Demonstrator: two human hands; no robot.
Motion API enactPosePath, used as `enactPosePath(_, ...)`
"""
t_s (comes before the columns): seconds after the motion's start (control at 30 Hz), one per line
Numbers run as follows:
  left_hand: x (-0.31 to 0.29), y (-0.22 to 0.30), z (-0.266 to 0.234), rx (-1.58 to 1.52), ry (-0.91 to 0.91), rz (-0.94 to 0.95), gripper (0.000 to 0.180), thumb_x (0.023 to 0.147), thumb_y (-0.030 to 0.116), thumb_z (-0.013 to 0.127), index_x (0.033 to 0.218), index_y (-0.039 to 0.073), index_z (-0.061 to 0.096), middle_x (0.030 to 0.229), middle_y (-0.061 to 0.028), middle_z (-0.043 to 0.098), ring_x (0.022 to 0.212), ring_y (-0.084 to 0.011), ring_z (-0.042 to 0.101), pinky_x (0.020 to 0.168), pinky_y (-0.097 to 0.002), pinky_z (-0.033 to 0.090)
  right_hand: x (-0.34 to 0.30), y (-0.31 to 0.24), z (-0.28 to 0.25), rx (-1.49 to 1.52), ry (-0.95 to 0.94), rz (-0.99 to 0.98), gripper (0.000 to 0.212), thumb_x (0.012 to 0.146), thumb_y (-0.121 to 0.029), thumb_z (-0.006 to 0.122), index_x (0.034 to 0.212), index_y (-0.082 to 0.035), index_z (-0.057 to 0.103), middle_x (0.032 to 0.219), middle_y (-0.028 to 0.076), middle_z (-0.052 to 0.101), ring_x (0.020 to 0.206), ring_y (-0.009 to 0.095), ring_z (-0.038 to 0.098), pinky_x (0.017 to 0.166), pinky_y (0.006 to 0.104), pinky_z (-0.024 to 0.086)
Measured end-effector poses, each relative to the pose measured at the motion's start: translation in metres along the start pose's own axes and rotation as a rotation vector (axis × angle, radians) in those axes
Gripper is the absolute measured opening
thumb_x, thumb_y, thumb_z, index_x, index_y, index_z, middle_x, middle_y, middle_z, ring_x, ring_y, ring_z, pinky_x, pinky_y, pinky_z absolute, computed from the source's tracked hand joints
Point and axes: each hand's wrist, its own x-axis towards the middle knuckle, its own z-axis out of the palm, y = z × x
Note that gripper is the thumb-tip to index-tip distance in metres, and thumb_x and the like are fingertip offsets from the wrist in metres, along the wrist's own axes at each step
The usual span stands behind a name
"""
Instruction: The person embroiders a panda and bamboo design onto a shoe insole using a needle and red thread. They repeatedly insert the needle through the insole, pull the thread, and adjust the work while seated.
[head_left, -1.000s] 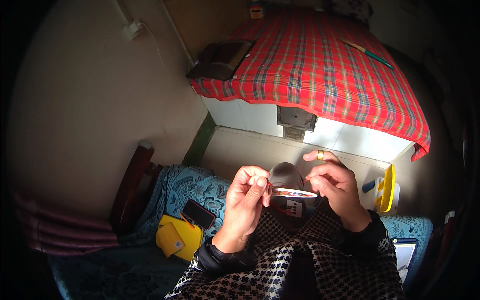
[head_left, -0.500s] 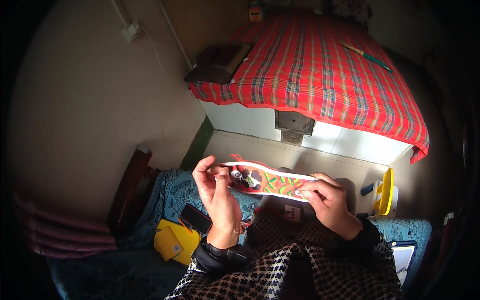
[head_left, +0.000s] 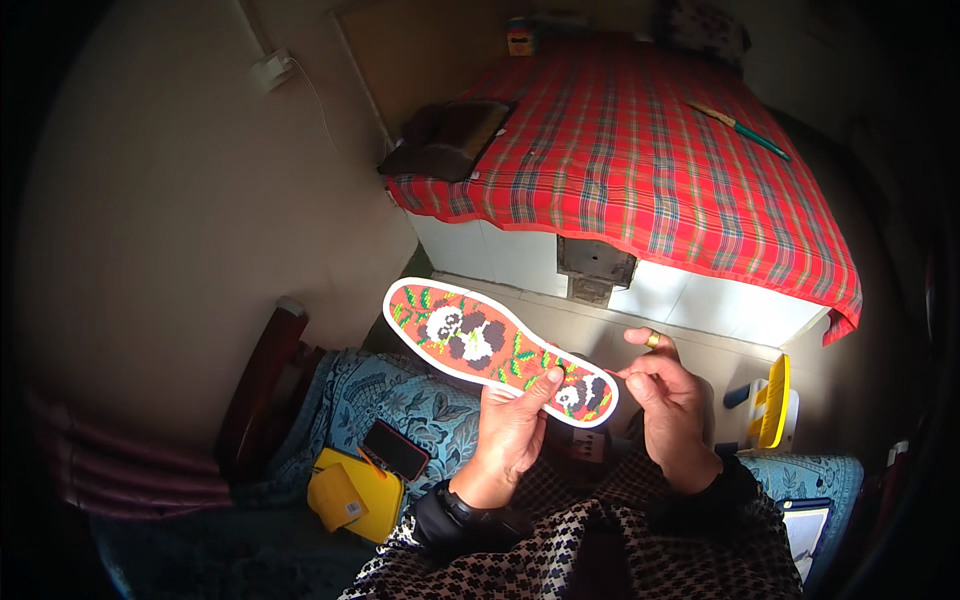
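Centre of frame: a flat embroidered shoe insole [head_left: 497,349] — orange-red ground, white edge, black-and-white panda motifs, green and yellow leaves — held face up, slanting from centre-left down to the right. Left hand [head_left: 512,432] sits under its lower half, fingers closed around the edge, thumb lying across the embroidered face. Right hand [head_left: 668,402] meets the insole's right tip, thumb and forefinger pinched tight there; what sits in the pinch is too small to tell. A gold ring [head_left: 653,340] shows on one raised finger. Lower left: a dark phone [head_left: 395,450] on a yellow pouch [head_left: 348,492], both on blue patterned fabric [head_left: 400,400]. Upper right — a red plaid cloth [head_left: 640,150] over a raised platform.
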Motion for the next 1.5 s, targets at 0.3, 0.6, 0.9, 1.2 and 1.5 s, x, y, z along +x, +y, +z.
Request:
enactPosePath(0.3,0.001,0.023,-0.012,0.052,-0.027,-0.034,0.019,0.085,-0.002,0.062,0.104,-0.002,0.061,0.1,-0.0104,0.067,0.087,-0.0168,0.065,0.077,-0.0317,0.055,0.023,-0.034,-0.023,0.244,0.016,0.13,0.022,0.096,-0.01,0.047,0.117,-0.006,0.051,0.077,0.011,0.06,0.057,0.011,0.051,0.051,0.0215,0.039)
enactPosePath(0.6,-0.004,0.032,-0.01,-0.052,-0.041,-0.065,0.021,0.081,-0.004,0.063,0.102,0.0,0.061,0.093,-0.0088,0.068,0.077,-0.0161,0.067,0.07,-0.0302,0.057,0.03,-0.038,-0.035,0.409,0.106,0.155,0.024,0.096,-0.018,0.05,0.114,-0.003,0.054,0.09,0.013,0.064,0.066,0.018,0.061,0.054,0.0245,0.048)
enactPosePath(0.9,-0.006,0.036,-0.016,0.13,-0.026,0.121,0.019,0.084,0.0,0.065,0.103,0.0,0.062,0.094,-0.0063,0.068,0.079,-0.0114,0.065,0.071,-0.0265,0.054,0.033,-0.046,-0.082,0.4,0.315,0.076,0.029,0.099,-0.02,0.044,0.123,-0.004,0.049,0.057,-0.001,0.046,0.044,0.005,0.043,0.041,0.0203,0.039)
enactPosePath(1.2,0.033,0.054,-0.093,1.108,0.3,0.804,0.018,0.086,0.007,0.066,0.102,-0.002,0.062,0.091,-0.0037,0.067,0.078,-0.0073,0.057,0.071,-0.0225,0.047,0.0,-0.099,-0.289,0.184,0.679,-0.392,0.04,0.095,-0.009,0.049,0.133,0.002,0.042,0.07,0.004,0.047,0.059,0.006,0.047,0.076,0.0242,0.054)
enactPosePath(1.5,0.033,0.037,-0.076,0.781,0.247,0.437,0.02,0.087,0.007,0.065,0.105,0.001,0.058,0.091,-0.0026,0.066,0.078,-0.007,0.06,0.07,-0.0226,0.05,-0.001,-0.102,-0.271,0.004,0.972,-0.399,0.043,0.097,-0.015,0.049,0.135,0.001,0.04,0.072,0.007,0.054,0.072,0.011,0.06,0.081,0.0274,0.055)
